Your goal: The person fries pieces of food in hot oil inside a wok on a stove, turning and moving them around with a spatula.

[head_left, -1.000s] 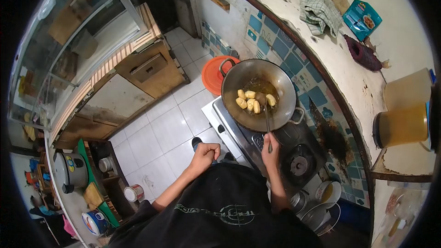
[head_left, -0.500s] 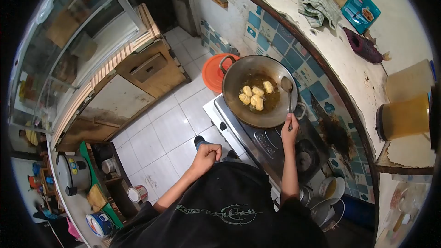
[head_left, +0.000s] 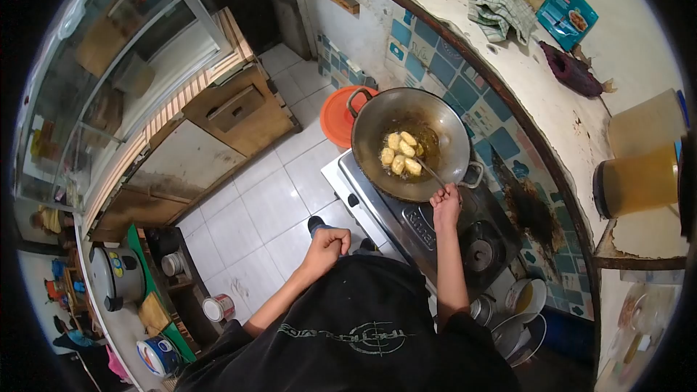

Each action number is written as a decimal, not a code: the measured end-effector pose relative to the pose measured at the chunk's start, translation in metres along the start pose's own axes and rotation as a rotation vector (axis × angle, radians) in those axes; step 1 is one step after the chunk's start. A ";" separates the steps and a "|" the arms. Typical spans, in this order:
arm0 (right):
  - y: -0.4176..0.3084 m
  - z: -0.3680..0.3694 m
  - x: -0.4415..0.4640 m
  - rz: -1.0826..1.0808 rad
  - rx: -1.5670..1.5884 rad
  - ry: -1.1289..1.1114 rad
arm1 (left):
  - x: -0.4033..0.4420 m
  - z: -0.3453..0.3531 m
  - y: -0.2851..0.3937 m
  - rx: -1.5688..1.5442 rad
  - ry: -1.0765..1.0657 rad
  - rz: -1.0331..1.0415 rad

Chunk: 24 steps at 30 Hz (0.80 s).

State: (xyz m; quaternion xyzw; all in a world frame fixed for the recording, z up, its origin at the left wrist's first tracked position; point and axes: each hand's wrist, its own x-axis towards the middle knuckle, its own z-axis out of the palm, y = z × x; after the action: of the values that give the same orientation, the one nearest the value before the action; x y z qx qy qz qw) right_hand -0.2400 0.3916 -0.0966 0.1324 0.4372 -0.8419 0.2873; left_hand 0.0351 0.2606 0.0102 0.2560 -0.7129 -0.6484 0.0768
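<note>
My right hand (head_left: 446, 209) is closed round the handle of a metal cooking spoon (head_left: 434, 174). The spoon's head dips into the oil beside the frying pieces and is mostly hidden. Several yellow, oblong pieces of food (head_left: 401, 152) lie close together in the oil. Around them is a large two-handled wok (head_left: 449, 120), resting on a gas stove (head_left: 428, 229). In front of the dark shirt, my left hand (head_left: 327, 249) is curled into a fist, with nothing visible in it, away from the wok.
An orange lid (head_left: 335, 117) is beyond the wok. The second burner (head_left: 481, 247) lies right of my forearm. On the ledge are a checked cloth (head_left: 501, 11), a teal packet (head_left: 566, 18) and a jug of amber liquid (head_left: 635, 185). A rice cooker (head_left: 120, 276) stands at left.
My right hand has moved left with the spoon, whose head went from the wok's right wall down into the oil. The food pieces have shifted and bunched. My left hand stays put.
</note>
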 end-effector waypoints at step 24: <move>0.005 -0.024 -0.001 -0.420 -0.956 -0.138 | -0.001 -0.002 -0.008 0.005 0.008 0.046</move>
State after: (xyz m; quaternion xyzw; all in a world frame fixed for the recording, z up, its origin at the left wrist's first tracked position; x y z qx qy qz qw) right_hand -0.2372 0.4093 -0.1130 -0.1596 0.7697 -0.5946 0.1688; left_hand 0.0390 0.2593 0.0033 0.2421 -0.7200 -0.6436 0.0939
